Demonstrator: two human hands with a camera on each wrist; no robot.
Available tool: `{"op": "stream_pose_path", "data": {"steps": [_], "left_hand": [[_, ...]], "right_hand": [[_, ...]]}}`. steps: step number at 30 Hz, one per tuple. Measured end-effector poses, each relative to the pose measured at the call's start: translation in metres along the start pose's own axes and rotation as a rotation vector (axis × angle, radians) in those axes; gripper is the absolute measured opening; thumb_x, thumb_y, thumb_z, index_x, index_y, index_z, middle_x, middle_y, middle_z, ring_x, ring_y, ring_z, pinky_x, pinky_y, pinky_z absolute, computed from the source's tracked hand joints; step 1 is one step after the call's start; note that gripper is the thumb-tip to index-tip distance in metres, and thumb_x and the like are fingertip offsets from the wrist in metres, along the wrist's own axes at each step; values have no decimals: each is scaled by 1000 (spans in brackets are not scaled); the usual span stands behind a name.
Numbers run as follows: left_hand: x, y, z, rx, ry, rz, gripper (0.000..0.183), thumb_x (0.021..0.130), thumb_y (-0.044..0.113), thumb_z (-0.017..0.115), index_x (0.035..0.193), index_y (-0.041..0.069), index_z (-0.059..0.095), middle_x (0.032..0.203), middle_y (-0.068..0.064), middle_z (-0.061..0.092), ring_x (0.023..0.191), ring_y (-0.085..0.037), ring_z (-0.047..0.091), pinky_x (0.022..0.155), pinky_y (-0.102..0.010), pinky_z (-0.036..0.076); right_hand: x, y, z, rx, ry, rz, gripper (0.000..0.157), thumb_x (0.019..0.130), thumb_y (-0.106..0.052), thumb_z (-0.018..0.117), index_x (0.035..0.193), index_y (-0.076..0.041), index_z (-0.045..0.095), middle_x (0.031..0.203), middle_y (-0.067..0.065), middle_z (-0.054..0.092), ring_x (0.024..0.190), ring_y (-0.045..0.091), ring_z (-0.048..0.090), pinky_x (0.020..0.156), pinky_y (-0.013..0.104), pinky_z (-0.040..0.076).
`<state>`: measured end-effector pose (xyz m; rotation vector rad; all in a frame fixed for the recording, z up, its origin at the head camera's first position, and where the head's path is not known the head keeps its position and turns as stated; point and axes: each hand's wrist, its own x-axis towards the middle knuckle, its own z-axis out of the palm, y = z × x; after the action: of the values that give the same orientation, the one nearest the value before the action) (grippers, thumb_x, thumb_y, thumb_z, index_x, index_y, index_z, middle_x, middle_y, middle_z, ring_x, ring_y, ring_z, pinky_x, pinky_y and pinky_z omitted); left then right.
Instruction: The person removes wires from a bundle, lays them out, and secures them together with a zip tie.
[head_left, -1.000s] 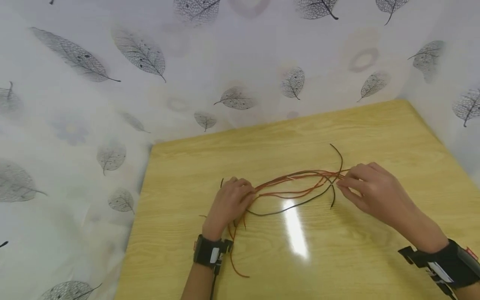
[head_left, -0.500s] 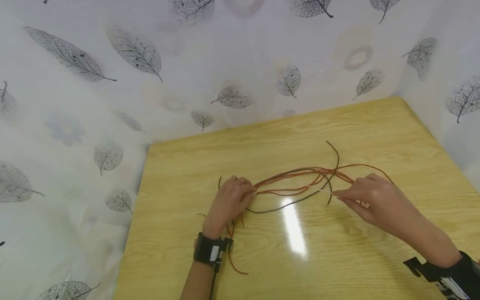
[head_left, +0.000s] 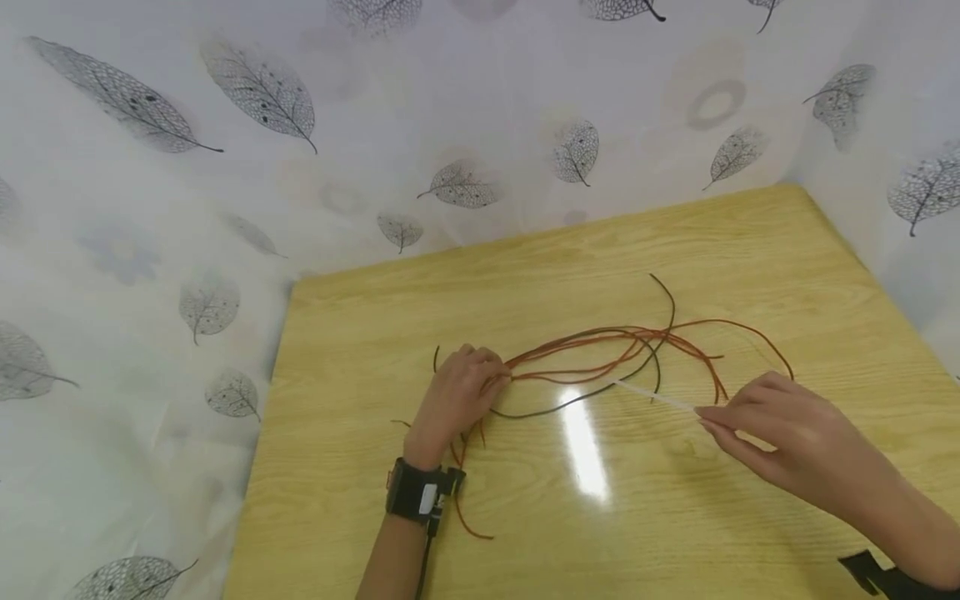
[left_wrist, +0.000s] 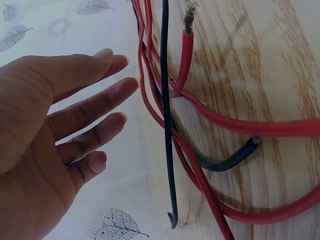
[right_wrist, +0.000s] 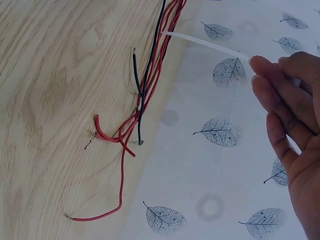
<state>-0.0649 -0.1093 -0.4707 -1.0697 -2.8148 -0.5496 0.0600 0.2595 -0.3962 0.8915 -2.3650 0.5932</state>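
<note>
Several red wires (head_left: 577, 372) and dark green or black wires (head_left: 536, 414) lie in a loose bundle across the table. My left hand (head_left: 459, 404) rests at the bundle's left part, and the wires run on past it. In the left wrist view its fingers (left_wrist: 100, 105) are loosely bent, with the wires just beyond the fingertips. With thumb and fingertips my right hand (head_left: 810, 442) pinches one end of a thin white cable tie (head_left: 652, 394). In the right wrist view the cable tie (right_wrist: 207, 43) stretches from my fingertips to the bundle, overlapping the wires there.
The wood-grain table (head_left: 360, 317) ends against a pale leaf-patterned backdrop (head_left: 337, 192) at the back and both sides. Loose wire ends, some with bare strands (left_wrist: 190, 19), fan out at both ends of the bundle. A bright reflection (head_left: 585, 450) lies in front.
My right hand has drawn right and toward me with the cable tie, so more of the tie shows. It has come away from the right-hand wire ends. My left hand stays at the bundle.
</note>
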Motion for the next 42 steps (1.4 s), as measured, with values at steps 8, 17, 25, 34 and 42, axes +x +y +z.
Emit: {"op": "stream_pose_path", "data": {"steps": [8,17,25,34,42], "left_hand": [[-1,0,-2,15,9,-10,12,89,24,72,96,16,77,97,3,69,80,-14,53,67,-28,46],[-5,-2,-3,-16,57,2,14,90,23,72,92,12,78,93,1,71,78,-15,53,67,-29,47],[-6,-3,-4,-12,49,-14,14,89,25,72,92,12,78,94,0,71,79,-16,54,68,-32,49],[-2,-3,-9,4,25,-16,15,90,25,72,94,12,77,97,0,71,82,-16,55,71,-32,50],[5,-1,-11,0,0,75,12,90,18,71,97,11,77,97,-1,72,84,-17,58,75,-33,48]], "right_hand": [[-7,-2,-2,66,-35,31,49,101,-45,44,77,-19,77,70,-21,63,66,3,51,56,18,44],[-6,-11,-7,139,-33,20,43,100,-42,46,74,-22,74,70,-23,59,66,-1,47,52,14,42],[-15,-6,6,94,-141,41,49,101,-46,38,74,-25,74,70,-26,57,64,-3,48,53,11,43],[-3,-4,30,92,-247,52,13,72,-11,77,75,-23,74,67,-22,59,59,-2,47,49,20,45],[14,-6,48,66,-200,21,6,75,-12,75,74,-18,75,62,-18,58,58,-1,42,47,18,42]]}}
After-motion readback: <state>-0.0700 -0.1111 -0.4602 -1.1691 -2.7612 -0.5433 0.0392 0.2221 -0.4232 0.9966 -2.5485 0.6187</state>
